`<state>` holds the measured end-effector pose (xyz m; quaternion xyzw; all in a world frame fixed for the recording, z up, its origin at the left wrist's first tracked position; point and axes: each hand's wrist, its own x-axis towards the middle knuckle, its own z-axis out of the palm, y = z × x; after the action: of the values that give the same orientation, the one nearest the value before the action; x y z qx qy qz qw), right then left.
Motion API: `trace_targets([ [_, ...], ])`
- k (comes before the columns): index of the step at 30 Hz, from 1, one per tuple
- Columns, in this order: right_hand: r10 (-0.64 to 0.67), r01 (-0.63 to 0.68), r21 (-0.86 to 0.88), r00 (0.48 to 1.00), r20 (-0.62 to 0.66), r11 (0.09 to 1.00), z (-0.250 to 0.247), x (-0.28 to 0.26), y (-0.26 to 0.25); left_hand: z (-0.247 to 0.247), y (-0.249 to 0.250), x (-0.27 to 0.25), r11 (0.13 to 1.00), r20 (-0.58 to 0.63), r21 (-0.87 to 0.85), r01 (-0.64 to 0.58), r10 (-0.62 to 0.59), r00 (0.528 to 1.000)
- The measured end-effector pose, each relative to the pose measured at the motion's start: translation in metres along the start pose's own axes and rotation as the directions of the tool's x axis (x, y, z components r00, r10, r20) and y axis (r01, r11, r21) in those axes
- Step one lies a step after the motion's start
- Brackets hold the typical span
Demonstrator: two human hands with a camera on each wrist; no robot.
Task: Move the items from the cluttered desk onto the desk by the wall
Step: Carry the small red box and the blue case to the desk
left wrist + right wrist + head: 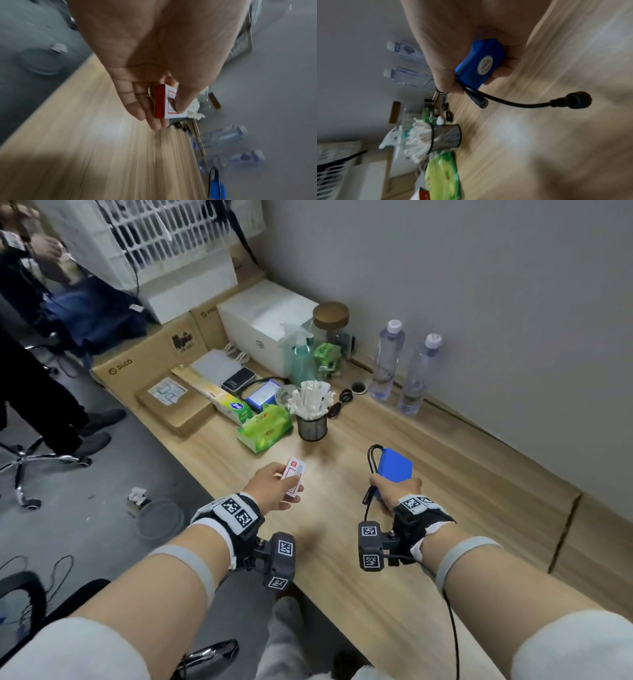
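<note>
My left hand grips a small red and white box, thumb on its white face and fingers behind it. It hangs above the wooden desk by the wall, near the front edge. My right hand holds a blue battery pack together with its black cables, over the middle of the desk. In the right wrist view the blue pack shows a round label, and a black cable with a round plug sticks out past the fingers.
Farther along the desk stand a mesh cup of white sticks, a green tissue pack, two water bottles, a spray bottle, a jar and boxes. A person and a chair base stand at left on the floor.
</note>
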<state>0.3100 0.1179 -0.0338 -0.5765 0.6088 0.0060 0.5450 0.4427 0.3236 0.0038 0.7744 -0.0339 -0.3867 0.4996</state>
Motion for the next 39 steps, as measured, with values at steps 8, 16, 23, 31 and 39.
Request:
trace_targets([
  [8, 0.169, -0.189, -0.115, 0.972, -0.16, 0.975, 0.06, 0.065, -0.065, -0.032, 0.0, 0.134, 0.99, 0.249, 0.129, 0.059, -0.09, 0.964],
  [16, 0.203, -0.232, -0.102, 0.951, -0.234, 0.967, 0.093, 0.116, -0.115, -0.065, -0.009, 0.198, 0.957, 0.198, 0.252, 0.141, -0.194, 0.961],
  [23, 0.102, -0.111, -0.028, 0.968, -0.228, 0.993, 0.111, 0.147, -0.132, -0.065, -0.007, 0.218, 0.952, 0.235, 0.227, 0.205, -0.258, 0.937],
  [31, 0.045, -0.038, 0.033, 0.97, -0.238, 0.999, 0.097, 0.117, -0.138, -0.046, 0.017, 0.207, 0.914, 0.249, 0.109, 0.39, -0.405, 0.88],
  [39, 0.137, -0.11, 0.269, 0.987, -0.084, 0.957, 0.078, 0.1, -0.114, -0.031, 0.018, 0.199, 0.891, 0.239, 0.268, 0.367, -0.43, 0.871],
])
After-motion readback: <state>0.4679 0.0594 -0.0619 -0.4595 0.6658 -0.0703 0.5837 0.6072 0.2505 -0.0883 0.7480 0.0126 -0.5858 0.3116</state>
